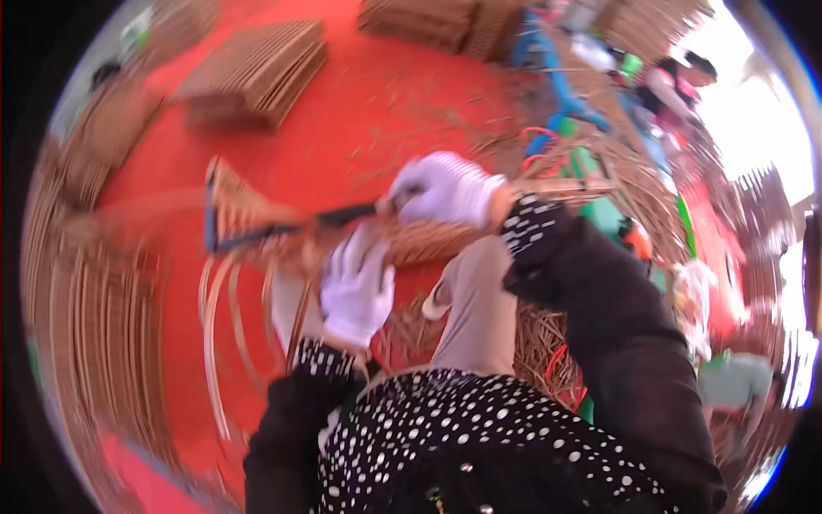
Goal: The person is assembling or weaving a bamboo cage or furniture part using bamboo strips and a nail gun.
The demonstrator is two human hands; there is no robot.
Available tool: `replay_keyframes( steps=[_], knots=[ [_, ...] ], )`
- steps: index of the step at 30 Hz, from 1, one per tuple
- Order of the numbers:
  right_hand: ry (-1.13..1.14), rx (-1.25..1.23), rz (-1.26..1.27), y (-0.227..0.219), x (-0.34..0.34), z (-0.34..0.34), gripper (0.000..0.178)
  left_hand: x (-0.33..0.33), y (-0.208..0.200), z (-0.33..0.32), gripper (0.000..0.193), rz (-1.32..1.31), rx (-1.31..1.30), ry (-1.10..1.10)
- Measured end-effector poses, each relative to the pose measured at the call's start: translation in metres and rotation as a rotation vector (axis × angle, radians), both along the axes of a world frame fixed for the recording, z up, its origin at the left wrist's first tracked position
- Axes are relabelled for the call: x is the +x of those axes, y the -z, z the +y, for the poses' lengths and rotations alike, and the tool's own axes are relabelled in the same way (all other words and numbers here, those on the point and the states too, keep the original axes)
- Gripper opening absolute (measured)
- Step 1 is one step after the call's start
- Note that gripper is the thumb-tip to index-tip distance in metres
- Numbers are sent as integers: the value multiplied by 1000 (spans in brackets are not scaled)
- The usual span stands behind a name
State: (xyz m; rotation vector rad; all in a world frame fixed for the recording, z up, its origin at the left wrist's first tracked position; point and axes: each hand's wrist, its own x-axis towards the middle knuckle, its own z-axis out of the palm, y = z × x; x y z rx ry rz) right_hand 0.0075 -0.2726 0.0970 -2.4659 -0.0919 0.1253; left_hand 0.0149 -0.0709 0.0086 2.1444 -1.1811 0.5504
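A partly woven brown wicker piece (pixel 428 242) lies across my lap, blurred by motion. At its left end a flared woven section (pixel 240 206) has a blue-grey frame edge, and loose bent strands hang below it. My right hand (pixel 449 190), in a white glove, is closed at the upper edge, its fingers curled round the end of a dark bar (pixel 347 214). Whether that bar is a tool or part of the frame, I cannot tell. My left hand (pixel 355 287), also gloved in white, rests against the near side of the weave with fingers stretched and thumb apart.
Stacked woven panels (pixel 257 73) stand on the red floor (pixel 368 103), with more stacks along the left. A blue stand (pixel 556 77) and a heap of cane strands (pixel 625 171) lie to the right. Cane scraps (pixel 539 343) litter the floor beside my leg. Another person (pixel 672 90) sits far right.
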Motion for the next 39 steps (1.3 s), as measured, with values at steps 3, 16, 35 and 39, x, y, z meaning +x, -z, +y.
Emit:
replay_keyframes(
  steps=[3,16,35,39],
  knots=[
    [-21,-13,24,9,16,-12,26,11,9,-1,33,-15,-20,7],
    [-81,217,103,19,27,-17,26,21,56,-12,16,162,-59,-36],
    [-28,441,283,15,26,-13,45,-14,-29,-25,23,1306,-344,210],
    [-131,210,60,23,7,-6,55,22,-75,-11,20,1207,-191,383]
  ],
)
